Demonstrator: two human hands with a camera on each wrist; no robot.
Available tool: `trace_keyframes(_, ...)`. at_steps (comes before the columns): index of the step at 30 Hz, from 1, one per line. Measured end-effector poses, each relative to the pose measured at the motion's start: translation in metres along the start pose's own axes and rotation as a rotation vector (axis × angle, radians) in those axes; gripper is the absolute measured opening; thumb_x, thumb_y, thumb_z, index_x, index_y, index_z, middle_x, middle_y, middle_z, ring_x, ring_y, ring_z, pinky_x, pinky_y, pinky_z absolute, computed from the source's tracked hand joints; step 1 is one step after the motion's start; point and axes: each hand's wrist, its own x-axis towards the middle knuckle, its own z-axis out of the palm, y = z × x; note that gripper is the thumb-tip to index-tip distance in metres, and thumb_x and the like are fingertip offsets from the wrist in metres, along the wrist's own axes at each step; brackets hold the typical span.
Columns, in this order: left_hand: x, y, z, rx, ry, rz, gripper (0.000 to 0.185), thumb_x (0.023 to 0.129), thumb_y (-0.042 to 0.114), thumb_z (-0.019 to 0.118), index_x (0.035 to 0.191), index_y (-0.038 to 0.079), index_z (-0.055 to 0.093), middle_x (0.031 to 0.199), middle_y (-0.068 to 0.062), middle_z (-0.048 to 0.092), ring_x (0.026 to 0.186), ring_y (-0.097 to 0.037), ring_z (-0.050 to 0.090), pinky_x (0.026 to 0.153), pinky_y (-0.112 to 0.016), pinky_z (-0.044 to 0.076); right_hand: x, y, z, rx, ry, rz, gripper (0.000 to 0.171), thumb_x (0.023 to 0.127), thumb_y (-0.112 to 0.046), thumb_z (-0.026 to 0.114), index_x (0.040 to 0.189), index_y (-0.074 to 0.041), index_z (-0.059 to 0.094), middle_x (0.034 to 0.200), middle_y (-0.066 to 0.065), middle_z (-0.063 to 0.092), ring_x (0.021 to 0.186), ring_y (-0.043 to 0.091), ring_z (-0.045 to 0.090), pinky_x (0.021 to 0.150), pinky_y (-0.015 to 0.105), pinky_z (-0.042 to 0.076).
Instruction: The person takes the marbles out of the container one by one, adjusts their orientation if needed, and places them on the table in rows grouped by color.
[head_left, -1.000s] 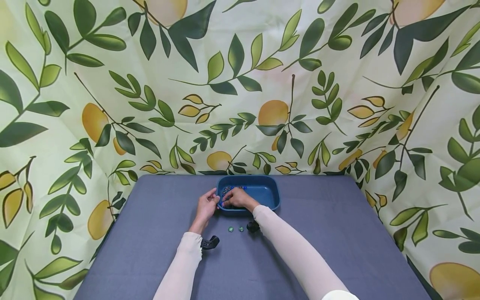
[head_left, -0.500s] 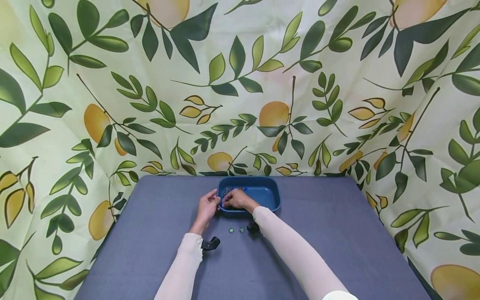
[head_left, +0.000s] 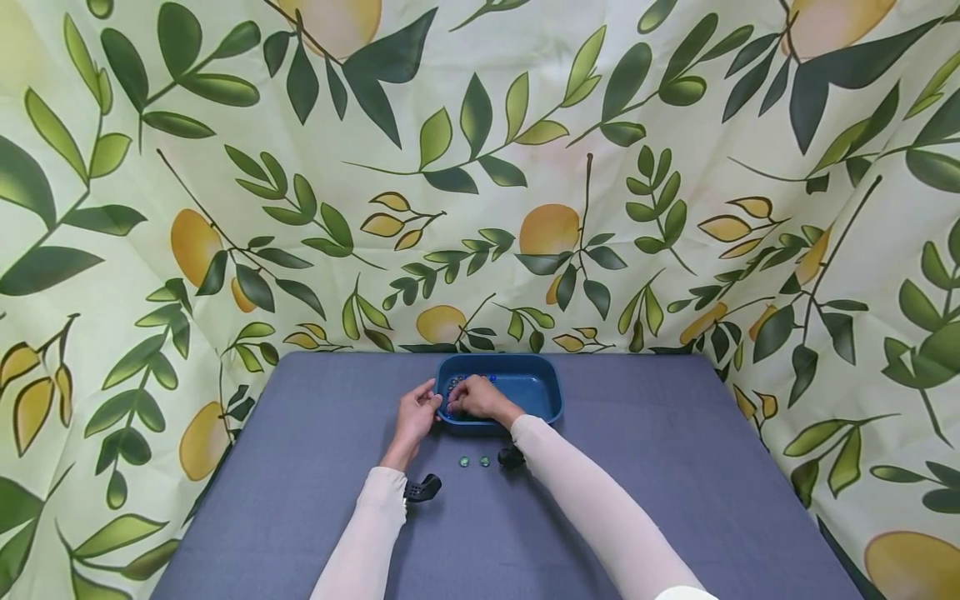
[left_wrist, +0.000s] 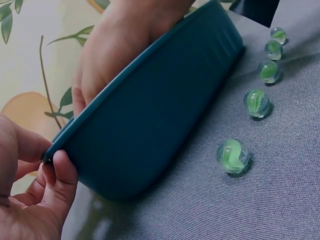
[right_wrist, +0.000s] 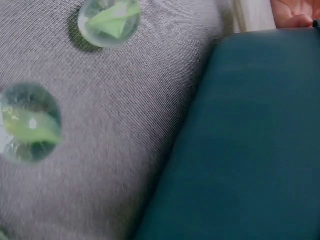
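The left hand (head_left: 415,414) is pinching the near-left rim of the blue plastic tray (head_left: 536,390) while the right hand (head_left: 474,397), grip hidden, is reaching among the marbles (head_left: 455,382) inside it, probably hard, slick and roll-prone, best pinched singly.

Leaf-and-lemon backdrop (head_left: 525,167) behind grey tablecloth (head_left: 675,467)

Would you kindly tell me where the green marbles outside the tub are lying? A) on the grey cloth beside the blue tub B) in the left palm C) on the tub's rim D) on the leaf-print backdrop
A: the green marbles lie on the grey cloth beside the blue tub, whose corner the left hand holds.
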Motion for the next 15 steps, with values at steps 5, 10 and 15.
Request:
trace_keyframes(5,0.000,0.001,0.001,-0.011,0.001,0.000,0.044,0.096,0.003,0.057,0.139,-0.001,0.052,0.094,-0.003,0.048,0.077,-0.013,0.052,0.063,-0.032,0.055,-0.005,0.002,-0.009,0.052,0.046,-0.009,0.014,0.089,-0.023,0.073,0.095,-0.011,0.074,0.069,-0.003,0.061,0.062,0.009,0.050,0.058,0.022,0.042)
trace_keyframes(10,0.000,0.001,0.000,0.000,0.008,-0.004,0.044,0.096,0.004,0.057,0.139,-0.001,0.053,0.094,-0.004,0.048,0.074,-0.012,0.051,0.063,-0.032,0.055,-0.012,0.003,-0.019,0.123,0.092,-0.022,0.010,0.089,-0.021,0.072,0.095,-0.013,0.073,0.068,-0.005,0.055,0.060,0.010,0.048,0.055,0.022,0.039)
trace_keyframes(15,0.000,0.001,0.001,0.010,0.007,-0.013,0.044,0.096,0.006,0.058,0.140,0.000,0.052,0.094,-0.004,0.048,0.071,-0.011,0.052,0.064,-0.032,0.055,-0.024,-0.001,-0.029,0.183,0.149,-0.029,0.012,0.089,-0.022,0.072,0.097,-0.013,0.074,0.071,-0.003,0.056,0.062,0.012,0.047,0.055,0.024,0.037)
